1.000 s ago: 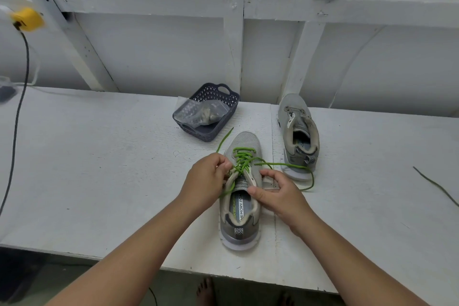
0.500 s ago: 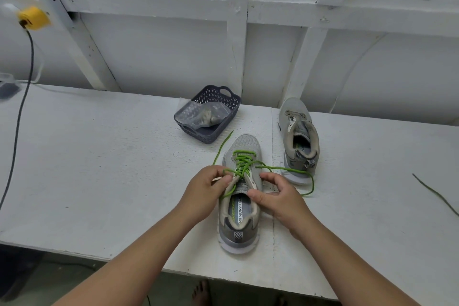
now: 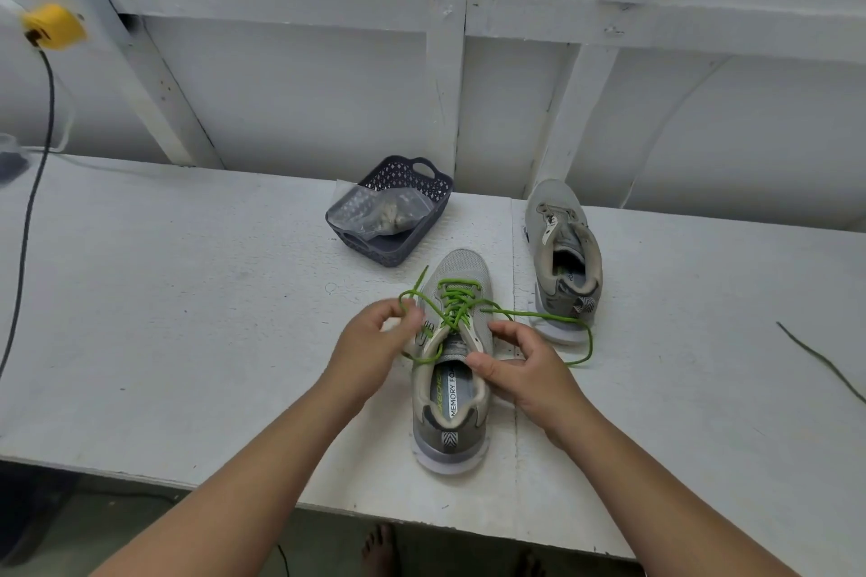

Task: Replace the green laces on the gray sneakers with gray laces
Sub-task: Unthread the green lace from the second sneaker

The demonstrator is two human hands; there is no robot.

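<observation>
1. The near sneaker stands on the bench, toe away from the person, with the green lace only in its front eyelets.
2. The left hand pinches a loop of this lace at the shoe's left side.
3. The right hand grips the shoe's right collar with curled fingers, holding it steady.
4. I would pull each crossing loose in turn, short pulls, not one long tug.
5. The far sneaker has no lace; the basket holds a bag, perhaps with the gray laces.
</observation>
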